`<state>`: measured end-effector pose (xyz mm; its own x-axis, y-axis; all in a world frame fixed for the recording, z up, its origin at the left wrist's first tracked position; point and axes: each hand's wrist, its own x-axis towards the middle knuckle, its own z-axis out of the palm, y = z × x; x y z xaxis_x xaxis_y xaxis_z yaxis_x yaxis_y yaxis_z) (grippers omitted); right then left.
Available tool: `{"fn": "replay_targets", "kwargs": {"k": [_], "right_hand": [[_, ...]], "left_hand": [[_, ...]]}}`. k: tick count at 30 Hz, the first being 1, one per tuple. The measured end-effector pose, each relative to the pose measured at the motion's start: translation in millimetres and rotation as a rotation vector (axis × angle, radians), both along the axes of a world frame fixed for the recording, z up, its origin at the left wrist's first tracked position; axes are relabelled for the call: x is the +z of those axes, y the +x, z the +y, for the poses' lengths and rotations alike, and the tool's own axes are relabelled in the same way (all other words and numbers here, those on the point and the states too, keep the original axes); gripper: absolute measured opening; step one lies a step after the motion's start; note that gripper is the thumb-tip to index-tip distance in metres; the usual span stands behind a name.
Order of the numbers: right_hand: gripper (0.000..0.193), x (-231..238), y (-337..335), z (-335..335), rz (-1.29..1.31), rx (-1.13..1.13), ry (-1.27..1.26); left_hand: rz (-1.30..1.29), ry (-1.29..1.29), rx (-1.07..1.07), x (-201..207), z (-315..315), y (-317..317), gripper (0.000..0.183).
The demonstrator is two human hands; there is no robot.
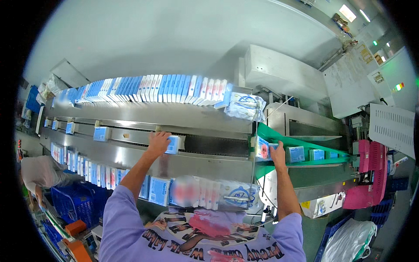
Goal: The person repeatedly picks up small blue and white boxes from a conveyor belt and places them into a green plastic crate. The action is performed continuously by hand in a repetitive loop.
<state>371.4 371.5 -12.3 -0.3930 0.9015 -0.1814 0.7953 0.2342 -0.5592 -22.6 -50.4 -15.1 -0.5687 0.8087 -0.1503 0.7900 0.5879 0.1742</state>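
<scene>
While you're leaning over that long steel packing line (144, 118), the biggest thing in front of you is the machine itself, with its dark belt (209, 145) running left to right down the middle. Along the far ledge a long row of blue-and-white boxes (148, 88) stands on edge, packed side by side, probably so they stay handy and don't topple. A second row (87, 170) stands the same way on the near ledge, just below your arms. At the right end of each row lies a clear plastic bag (245, 106) of soft packs, the near one (235, 194) partly blurred.

Off to the right, a green chute (305, 146) carries a few small blue boxes (297, 154) spaced apart in single file, heading toward the pink machine part (371, 174). A blue crate (74, 203) sits low on your left, and I can't tell what's in it.

Your left hand (158, 143) rests on a small blue box (173, 144) at the belt's near edge, fingers curled over its left side. Your right hand (276, 155) is at the mouth of the green chute, fingers wrapped around another box with a pinkish face (262, 149), holding it upright, seemingly lined up with the ones on the chute.
</scene>
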Motion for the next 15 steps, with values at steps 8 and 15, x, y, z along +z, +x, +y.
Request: {"fn": "replay_targets", "kwargs": {"k": [8,15], "right_hand": [[0.063,-29.0,58.1,46.1,0.006,-0.038,0.138],[0.043,27.0,24.3,-4.0,0.313,0.058,0.051]], "left_hand": [[-0.017,0.309,-0.119,3.1,36.2,13.9,0.035],[0.026,0.041,0.413,19.5,-72.2,-73.0,0.037]]}}
